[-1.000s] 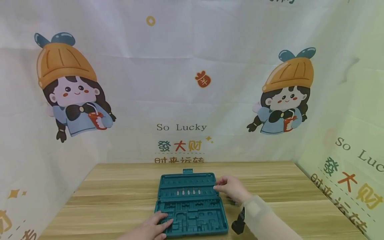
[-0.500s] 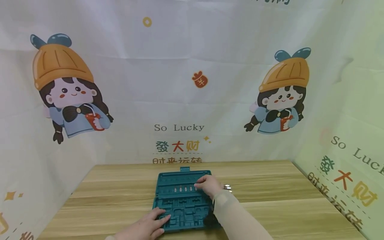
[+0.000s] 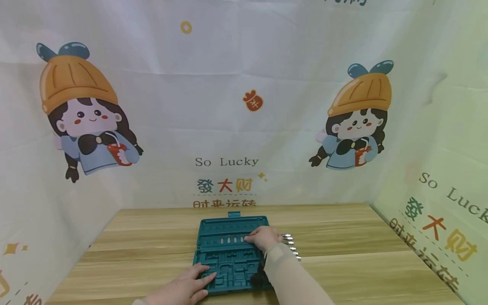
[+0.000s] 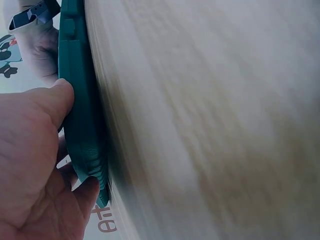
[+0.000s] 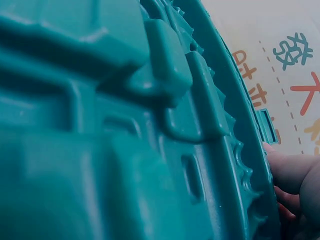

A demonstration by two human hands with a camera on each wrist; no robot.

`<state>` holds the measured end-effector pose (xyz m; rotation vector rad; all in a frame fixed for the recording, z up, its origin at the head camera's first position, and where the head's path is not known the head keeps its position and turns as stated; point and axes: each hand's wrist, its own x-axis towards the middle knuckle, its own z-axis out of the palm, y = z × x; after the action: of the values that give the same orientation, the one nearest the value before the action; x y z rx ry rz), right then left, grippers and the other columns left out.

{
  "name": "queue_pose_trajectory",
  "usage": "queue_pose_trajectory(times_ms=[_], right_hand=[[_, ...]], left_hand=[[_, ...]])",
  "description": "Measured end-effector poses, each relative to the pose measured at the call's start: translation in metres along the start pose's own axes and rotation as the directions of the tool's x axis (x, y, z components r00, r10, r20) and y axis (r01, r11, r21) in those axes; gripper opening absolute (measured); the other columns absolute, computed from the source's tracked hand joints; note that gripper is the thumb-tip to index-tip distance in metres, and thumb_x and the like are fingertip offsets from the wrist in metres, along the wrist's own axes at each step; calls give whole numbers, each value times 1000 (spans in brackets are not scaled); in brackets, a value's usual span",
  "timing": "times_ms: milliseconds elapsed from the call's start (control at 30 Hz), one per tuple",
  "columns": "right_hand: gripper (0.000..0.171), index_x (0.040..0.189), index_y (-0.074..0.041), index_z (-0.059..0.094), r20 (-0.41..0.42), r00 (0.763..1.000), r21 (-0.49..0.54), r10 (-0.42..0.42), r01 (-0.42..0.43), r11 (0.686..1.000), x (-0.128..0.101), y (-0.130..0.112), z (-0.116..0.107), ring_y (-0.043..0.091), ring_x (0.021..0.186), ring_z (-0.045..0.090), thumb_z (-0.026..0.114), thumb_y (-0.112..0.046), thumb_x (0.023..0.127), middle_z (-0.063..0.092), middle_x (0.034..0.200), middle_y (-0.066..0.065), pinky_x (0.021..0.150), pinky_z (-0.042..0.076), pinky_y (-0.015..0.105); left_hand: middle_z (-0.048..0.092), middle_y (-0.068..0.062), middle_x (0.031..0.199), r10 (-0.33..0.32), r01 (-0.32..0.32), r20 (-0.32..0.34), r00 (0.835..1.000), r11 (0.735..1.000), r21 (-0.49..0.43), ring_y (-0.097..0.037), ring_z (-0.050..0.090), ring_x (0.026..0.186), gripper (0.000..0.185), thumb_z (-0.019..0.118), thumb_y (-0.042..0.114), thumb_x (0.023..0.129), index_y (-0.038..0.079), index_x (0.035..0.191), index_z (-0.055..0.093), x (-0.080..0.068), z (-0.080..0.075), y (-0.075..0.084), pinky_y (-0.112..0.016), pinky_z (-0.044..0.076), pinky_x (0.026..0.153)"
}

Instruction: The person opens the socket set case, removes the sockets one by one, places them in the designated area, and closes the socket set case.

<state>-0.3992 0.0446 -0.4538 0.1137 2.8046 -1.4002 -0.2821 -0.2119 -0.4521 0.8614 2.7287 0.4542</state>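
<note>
An open teal tool case (image 3: 232, 254) lies on the wooden table (image 3: 343, 254); it also shows in the wrist views (image 4: 80, 125) (image 5: 125, 125). A short row of metal bits (image 3: 230, 240) stands in its far half. My right hand (image 3: 263, 237) hovers over the right end of that row, its fingertips bunched on a bit that is mostly hidden. The fingers (image 5: 295, 172) lie against the case's rim. My left hand (image 3: 192, 284) rests flat on the case's near left corner, with the thumb (image 4: 57, 97) on its edge.
Several loose metal bits (image 3: 291, 246) lie on the table just right of the case. Printed fabric walls (image 3: 244, 127) close the table in at the back and both sides. A black wrist camera (image 3: 259, 278) sits over the case's near right part.
My right hand moved left from the case's right edge to the row of bits and settled lower there. The loose bits to the right came into view. My left hand stayed put.
</note>
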Motion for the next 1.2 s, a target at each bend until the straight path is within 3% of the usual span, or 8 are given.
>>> queue_pose_trajectory(times_ms=[367,533,800,1000,1200], right_hand=[[12,84,-12,76,1,1000,23,-3,2,1000,-3,2,1,45,119,41,80,-22,80,64,102,9,107,11,65],[10,85,-13,76,22,1000,12,8,-9,1000,0,3,-1,43,112,43,79,-22,80,63,102,8,99,27,63],[9,84,-14,75,40,999,-6,-12,12,1000,3,4,-3,36,105,47,79,-22,81,63,98,6,94,33,59],[8,83,-14,74,53,999,-14,-11,12,1000,-2,-1,-4,47,119,34,78,-20,81,55,112,17,100,22,63],[8,83,-14,74,32,999,13,11,-12,1000,-3,-3,-4,48,114,33,79,-20,81,50,116,19,92,31,60]], left_hand=[[38,-11,148,42,-42,1,999,998,41,-38,34,135,58,43,52,99,21,147,43,0,4,-5,-53,38,101],[37,-11,149,41,-41,4,999,999,31,-38,33,136,58,43,52,98,21,148,42,0,3,-5,-53,38,101],[37,-11,149,50,-50,11,999,998,40,-38,33,136,58,42,52,99,21,148,42,2,2,-5,-52,38,101],[40,-12,147,59,-60,20,998,997,41,-38,37,134,56,42,50,99,21,147,43,2,2,-6,-51,39,100],[40,-12,147,70,-71,16,997,997,34,-38,37,133,56,41,51,99,21,147,43,3,2,-7,-51,40,100]])
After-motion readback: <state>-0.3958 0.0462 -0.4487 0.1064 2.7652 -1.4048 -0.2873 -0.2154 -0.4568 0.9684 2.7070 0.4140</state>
